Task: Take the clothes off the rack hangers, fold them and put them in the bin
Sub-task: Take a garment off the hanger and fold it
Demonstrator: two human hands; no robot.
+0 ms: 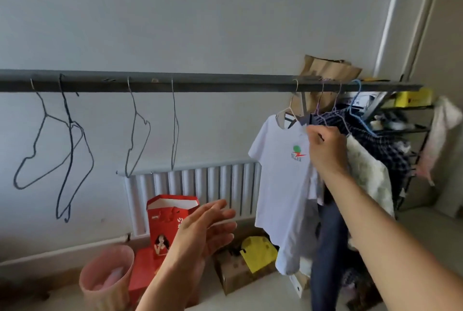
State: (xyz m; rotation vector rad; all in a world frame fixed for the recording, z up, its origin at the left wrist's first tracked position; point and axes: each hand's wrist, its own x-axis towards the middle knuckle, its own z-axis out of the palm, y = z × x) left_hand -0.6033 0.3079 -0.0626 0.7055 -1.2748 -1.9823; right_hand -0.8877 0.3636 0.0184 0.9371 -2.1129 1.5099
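A dark rail [200, 84] runs across the view. Several bare wire hangers [70, 135] hang on its left half. At its right end hang a white T-shirt [280, 175] with a small green and red logo, a dark blue garment [328, 230], a cream patterned garment [368, 173] and a dark checked shirt [390, 150]. My right hand [325, 150] is raised to the shoulder of the white T-shirt, its fingers curled at the hanger and cloth there. My left hand [200, 233] hovers lower, fingers straight, holding nothing. A pink bin [107, 278] with pink cloth inside stands on the floor at lower left.
A white radiator [195, 185] is on the wall behind. Red boxes [165, 225], a cardboard box with a yellow bag [255, 253] sit on the floor under the rail. A black shelf rack [411, 130] with clutter stands at the right.
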